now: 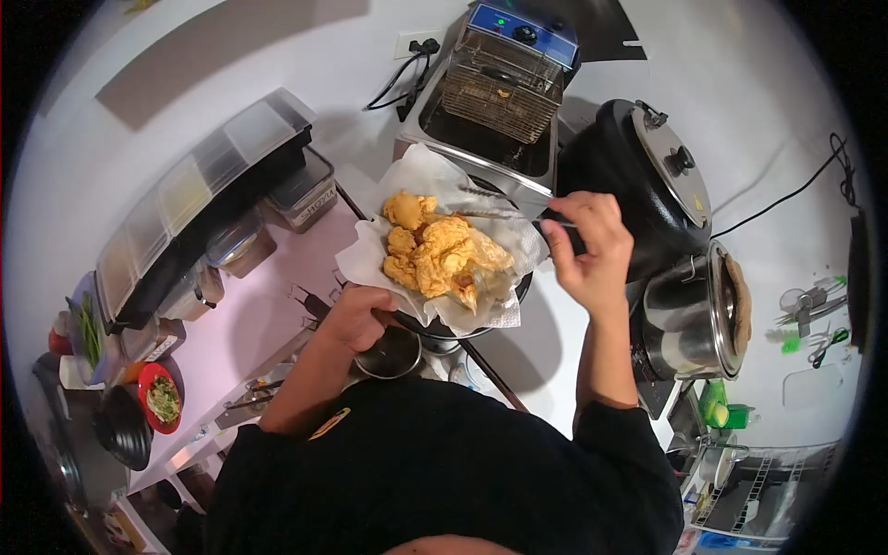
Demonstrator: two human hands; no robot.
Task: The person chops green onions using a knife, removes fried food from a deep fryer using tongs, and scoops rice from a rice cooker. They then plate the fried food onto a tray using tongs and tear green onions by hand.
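Forearms (606,356) angle forward: left hand (356,317) grips dark bowl (427,327) at its 7–8 o'clock; right hand (592,242), 3 o'clock, pinches tongs (495,215). Bowl contents: paper (368,250), golden battered pieces (439,254), central. Beyond, 12 o'clock: fryer (414,137) with wire basket (499,92).

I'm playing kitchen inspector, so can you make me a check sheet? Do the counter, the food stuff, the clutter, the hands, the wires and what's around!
Surface: pale counter, partly hidden.
Job's things: battered food on white paper in a dark dish; metal tongs.
Clutter: plastic tubs and a red plate of greenish food on the left.
Hands: left hand grips the dish's edge; right hand holds the tongs.
Cables: black plug in a wall socket; another cord beyond the black pot.
Surroundings: fryer with its green light on; steel pot.
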